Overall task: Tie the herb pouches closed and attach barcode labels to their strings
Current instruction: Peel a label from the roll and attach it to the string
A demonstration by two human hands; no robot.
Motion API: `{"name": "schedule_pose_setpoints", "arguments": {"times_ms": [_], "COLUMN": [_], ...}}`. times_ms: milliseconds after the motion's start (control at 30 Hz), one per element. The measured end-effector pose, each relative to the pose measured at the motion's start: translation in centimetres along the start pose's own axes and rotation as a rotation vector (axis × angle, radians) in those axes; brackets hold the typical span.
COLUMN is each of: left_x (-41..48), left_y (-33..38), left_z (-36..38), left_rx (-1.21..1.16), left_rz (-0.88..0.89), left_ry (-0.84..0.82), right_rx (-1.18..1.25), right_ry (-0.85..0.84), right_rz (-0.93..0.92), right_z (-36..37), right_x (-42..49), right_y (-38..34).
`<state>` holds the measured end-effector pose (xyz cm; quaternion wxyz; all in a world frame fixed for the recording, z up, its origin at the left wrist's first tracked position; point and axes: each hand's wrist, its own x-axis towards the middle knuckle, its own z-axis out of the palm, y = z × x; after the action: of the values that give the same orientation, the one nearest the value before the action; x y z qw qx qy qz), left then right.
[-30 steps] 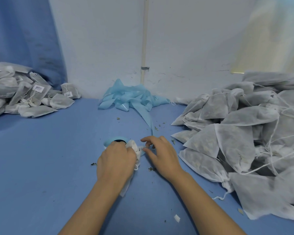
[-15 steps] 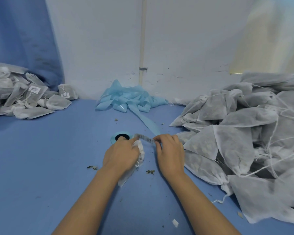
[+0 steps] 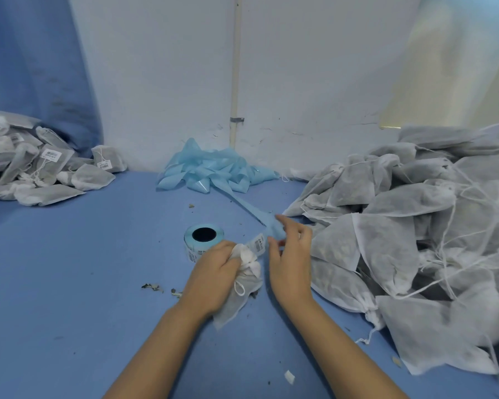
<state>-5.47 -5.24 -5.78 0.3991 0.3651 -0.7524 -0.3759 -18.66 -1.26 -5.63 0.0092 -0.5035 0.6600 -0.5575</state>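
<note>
- Blue worktop (image 3: 69, 283) meets a pale wall, with a blue curtain (image 3: 35, 67) hanging at 10 o'clock.
- At centre, the left hand (image 3: 213, 279) has its grip curled tight round the gathered neck of a white herb pouch (image 3: 242, 292), whose body lies on the worktop below it.
- Just beside it at 3 o'clock, the right hand (image 3: 290, 254) pinches a barcode label (image 3: 258, 244) by the pouch's neck; its other fingers are loosely spread.
- A label roll (image 3: 203, 237) stands touching the left hand at 12 o'clock, and blue backing strip (image 3: 213, 171) lies heaped against the wall.
- Untied pouches (image 3: 415, 240) pile up at 3 o'clock; labelled pouches (image 3: 41, 168) lie at 9 o'clock.
- Herb crumbs (image 3: 153, 287) sit near the left wrist.
</note>
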Motion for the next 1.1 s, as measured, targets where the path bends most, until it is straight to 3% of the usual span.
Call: {"name": "schedule_pose_setpoints", "arguments": {"times_ms": [133,267,400,567,1100], "left_x": [-0.7,-1.1,-1.3,-1.3,-1.2], "left_y": [0.3,0.7,0.5,0.4,0.3], "left_z": [0.4,0.3,0.3,0.4,0.3], "left_rx": [-0.325,-0.408,-0.416,-0.452,-0.397], "left_rz": [-0.131,-0.160,-0.151,-0.169,-0.190], "left_ry": [0.040,0.021,0.011,-0.021,-0.023], "right_rx": [0.240,0.291,0.161,0.323,0.308], "right_ry": [-0.157,-0.266,-0.262,-0.272,-0.221], "right_rz": [0.222,0.221,0.109,0.174,0.154], "right_z": [-0.1,-0.3,-0.3,-0.1,-0.2], "right_x": [-0.6,-1.3,-1.3,-1.7,-1.4], "right_y": [0.3,0.5,0.9,0.7,0.9]}}
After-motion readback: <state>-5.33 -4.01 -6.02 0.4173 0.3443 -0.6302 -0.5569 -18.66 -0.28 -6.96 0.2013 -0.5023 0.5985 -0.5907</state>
